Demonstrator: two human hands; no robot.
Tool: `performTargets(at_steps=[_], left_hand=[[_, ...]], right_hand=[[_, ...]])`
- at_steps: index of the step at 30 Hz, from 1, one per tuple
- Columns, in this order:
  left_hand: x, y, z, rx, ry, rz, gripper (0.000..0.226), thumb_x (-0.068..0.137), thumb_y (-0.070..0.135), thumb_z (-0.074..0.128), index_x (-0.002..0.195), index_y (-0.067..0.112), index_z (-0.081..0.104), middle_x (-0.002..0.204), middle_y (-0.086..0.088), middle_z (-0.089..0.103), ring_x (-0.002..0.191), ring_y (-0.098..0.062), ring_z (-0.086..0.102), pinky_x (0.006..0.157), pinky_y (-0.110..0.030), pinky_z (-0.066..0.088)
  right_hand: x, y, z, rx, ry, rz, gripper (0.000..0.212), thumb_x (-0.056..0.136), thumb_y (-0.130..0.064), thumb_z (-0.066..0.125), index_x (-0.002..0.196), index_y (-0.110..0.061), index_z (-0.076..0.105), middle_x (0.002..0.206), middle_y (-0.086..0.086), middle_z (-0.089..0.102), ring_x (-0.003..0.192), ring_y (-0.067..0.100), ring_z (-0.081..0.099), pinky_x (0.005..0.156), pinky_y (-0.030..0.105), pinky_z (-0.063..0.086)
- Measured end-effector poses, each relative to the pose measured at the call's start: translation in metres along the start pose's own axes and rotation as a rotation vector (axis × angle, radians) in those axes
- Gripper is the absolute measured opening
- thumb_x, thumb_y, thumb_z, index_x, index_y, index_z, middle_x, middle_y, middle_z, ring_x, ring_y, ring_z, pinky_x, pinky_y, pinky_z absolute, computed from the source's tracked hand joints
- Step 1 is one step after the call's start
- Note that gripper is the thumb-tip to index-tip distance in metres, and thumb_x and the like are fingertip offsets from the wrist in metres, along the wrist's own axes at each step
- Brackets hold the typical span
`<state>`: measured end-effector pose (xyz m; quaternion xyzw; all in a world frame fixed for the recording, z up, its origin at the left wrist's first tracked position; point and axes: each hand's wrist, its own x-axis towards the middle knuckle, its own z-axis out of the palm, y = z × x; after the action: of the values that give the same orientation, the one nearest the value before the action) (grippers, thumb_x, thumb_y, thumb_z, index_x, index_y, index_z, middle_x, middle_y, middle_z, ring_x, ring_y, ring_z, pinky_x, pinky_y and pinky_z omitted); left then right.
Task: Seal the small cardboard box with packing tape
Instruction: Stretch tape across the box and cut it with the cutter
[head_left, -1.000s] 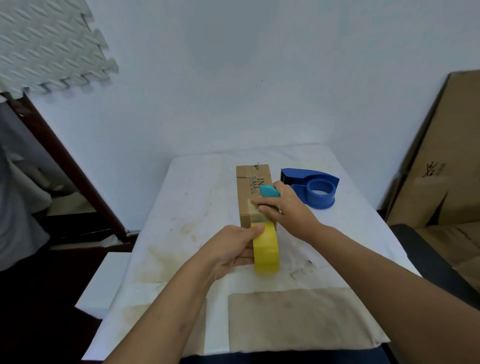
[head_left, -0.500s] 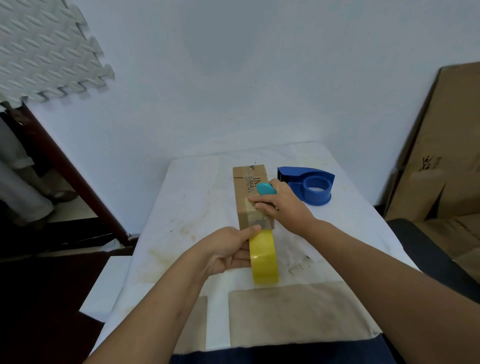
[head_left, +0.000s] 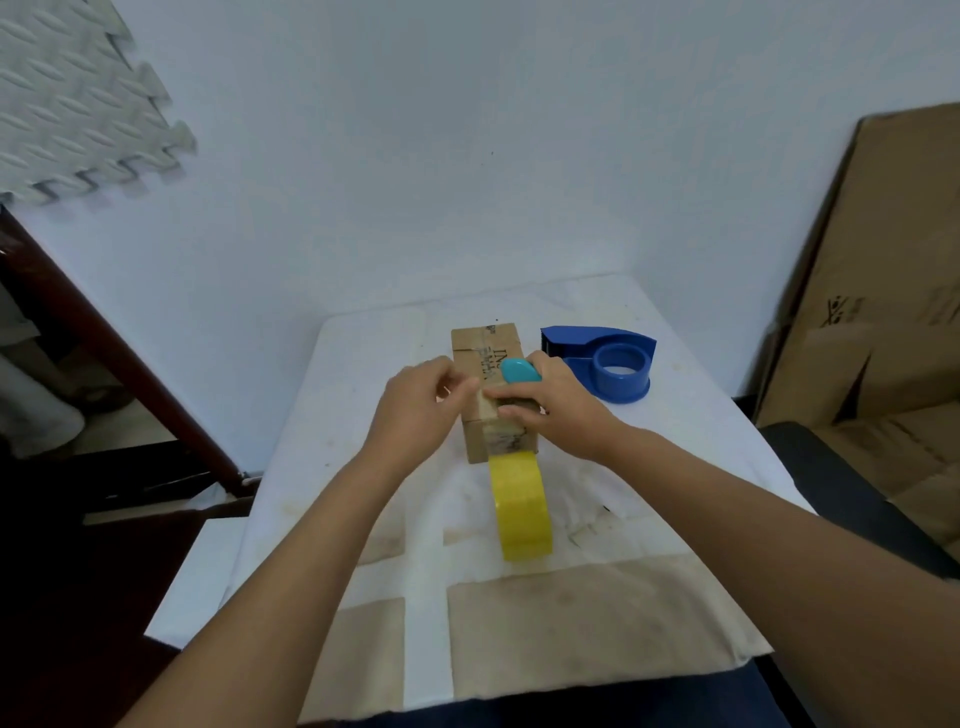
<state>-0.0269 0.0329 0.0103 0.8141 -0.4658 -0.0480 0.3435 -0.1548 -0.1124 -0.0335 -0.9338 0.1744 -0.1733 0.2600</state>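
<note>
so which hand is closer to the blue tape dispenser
Right. The right hand lies on the cardboard box just beside the blue tape dispenser; the left hand is at the box's far side.

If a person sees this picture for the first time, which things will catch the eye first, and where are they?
The bright yellow tape roll stands out first, on the white table just in front of the small cardboard box. Both hands meet on top of the box: the left hand presses there, and the right hand holds a small turquoise tool. Behind, to the right, sits a blue tape dispenser.
</note>
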Motion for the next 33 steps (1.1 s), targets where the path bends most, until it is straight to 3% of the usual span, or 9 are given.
performTargets(at_steps=[4,7,11,15,19,25,33], left_hand=[[0.013,-0.017,0.021,0.016,-0.152,0.203,0.019,0.088,0.040,0.066,0.093,0.022,0.065,0.088,0.010,0.060,0.083,-0.002,0.050,0.069,-0.018,0.037],[0.013,-0.034,0.029,0.018,-0.161,0.276,0.025,0.087,0.049,0.062,0.091,0.024,0.062,0.090,0.007,0.058,0.087,-0.011,0.051,0.074,-0.023,0.042],[0.010,-0.038,0.031,0.078,-0.125,0.383,0.022,0.087,0.036,0.067,0.101,0.019,0.063,0.100,0.003,0.059,0.092,-0.016,0.051,0.079,-0.026,0.044],[0.008,-0.037,0.032,0.124,-0.103,0.426,0.022,0.087,0.032,0.069,0.102,0.017,0.062,0.100,0.003,0.057,0.088,-0.015,0.048,0.074,-0.023,0.041],[0.006,-0.040,0.035,0.160,-0.091,0.458,0.025,0.084,0.027,0.072,0.104,0.017,0.060,0.105,0.002,0.055,0.090,-0.017,0.046,0.075,-0.030,0.045],[0.001,-0.043,0.044,0.174,-0.044,0.439,0.029,0.083,0.028,0.074,0.105,0.019,0.056,0.110,0.002,0.052,0.092,-0.015,0.042,0.076,-0.032,0.047],[-0.003,-0.045,0.046,0.196,0.004,0.456,0.024,0.087,0.030,0.068,0.105,0.018,0.059,0.114,0.001,0.054,0.098,-0.018,0.048,0.074,-0.032,0.051]], right_hand=[[0.000,0.002,0.002,-0.056,0.025,-0.037,0.036,0.094,-0.041,0.053,0.127,-0.031,0.063,0.101,-0.006,0.033,0.096,0.011,0.030,0.085,0.024,0.029],[-0.001,0.002,0.003,-0.088,0.036,-0.060,0.036,0.094,-0.044,0.051,0.127,-0.035,0.062,0.102,-0.006,0.033,0.096,0.010,0.029,0.085,0.024,0.032],[-0.001,0.003,0.005,-0.121,0.044,-0.080,0.037,0.094,-0.044,0.051,0.128,-0.033,0.062,0.106,-0.001,0.037,0.097,0.009,0.026,0.084,0.025,0.032],[-0.002,0.005,0.004,-0.131,0.041,-0.116,0.040,0.091,-0.046,0.054,0.129,-0.034,0.060,0.115,0.007,0.044,0.098,0.007,0.023,0.084,0.028,0.035],[-0.005,0.008,0.006,-0.202,0.039,-0.134,0.045,0.089,-0.044,0.059,0.133,-0.034,0.056,0.119,0.010,0.045,0.100,0.012,0.029,0.082,0.032,0.042],[-0.008,0.006,0.009,-0.276,0.052,-0.132,0.049,0.089,-0.041,0.061,0.137,-0.034,0.051,0.129,0.007,0.043,0.116,0.017,0.034,0.078,0.023,0.033],[-0.009,0.004,0.012,-0.239,0.054,-0.110,0.051,0.090,-0.036,0.062,0.139,-0.034,0.047,0.133,0.007,0.040,0.121,0.020,0.035,0.096,0.034,0.044]])
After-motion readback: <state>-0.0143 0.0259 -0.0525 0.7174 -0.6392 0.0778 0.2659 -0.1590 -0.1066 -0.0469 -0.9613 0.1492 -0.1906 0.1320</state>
